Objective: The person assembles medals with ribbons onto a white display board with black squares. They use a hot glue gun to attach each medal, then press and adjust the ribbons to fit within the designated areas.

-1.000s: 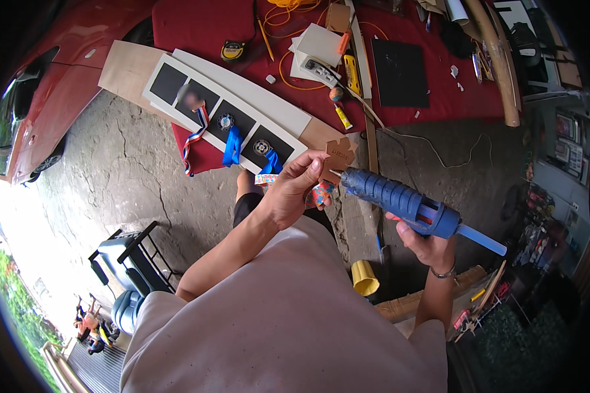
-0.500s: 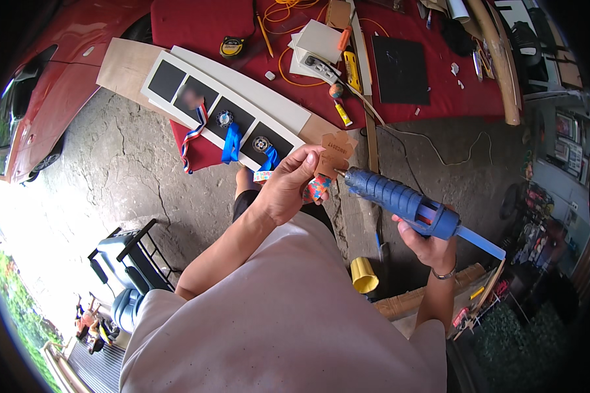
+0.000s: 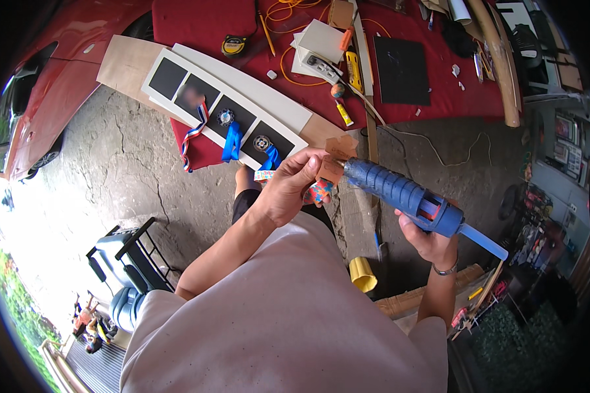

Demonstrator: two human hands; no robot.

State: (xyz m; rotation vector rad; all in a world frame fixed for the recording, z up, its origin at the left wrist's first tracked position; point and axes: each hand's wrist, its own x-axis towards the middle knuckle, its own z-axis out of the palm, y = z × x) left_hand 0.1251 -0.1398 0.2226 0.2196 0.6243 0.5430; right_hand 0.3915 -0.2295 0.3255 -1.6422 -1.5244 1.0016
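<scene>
My left hand (image 3: 287, 187) pinches a flat brown medal-like piece (image 3: 341, 145) with a scalloped edge. A ribbon with a colourful pattern (image 3: 318, 191) hangs beneath it, by the fingers. In my right hand (image 3: 432, 243) is a blue hot glue gun (image 3: 400, 195), a translucent blue glue stick (image 3: 484, 241) jutting from its back end. The nozzle reaches over the brown piece's face; whether it touches cannot be told. Just beyond my left hand lies a white frame (image 3: 204, 73) with black panels, holding two round medals (image 3: 226, 117) on blue ribbons and a striped ribbon (image 3: 196, 124).
A red-covered table (image 3: 347, 111) carries a tape measure (image 3: 233, 45), a yellow glue tube (image 3: 344, 114), a utility knife (image 3: 353, 69), white boards and a black sheet (image 3: 401, 71). A cord trails past its front edge. A yellow container (image 3: 362, 274) stands on the floor.
The glue gun's nozzle has shifted slightly left and up, from beside the brown piece to over its face. My left hand keeps its hold, the piece tilted a little.
</scene>
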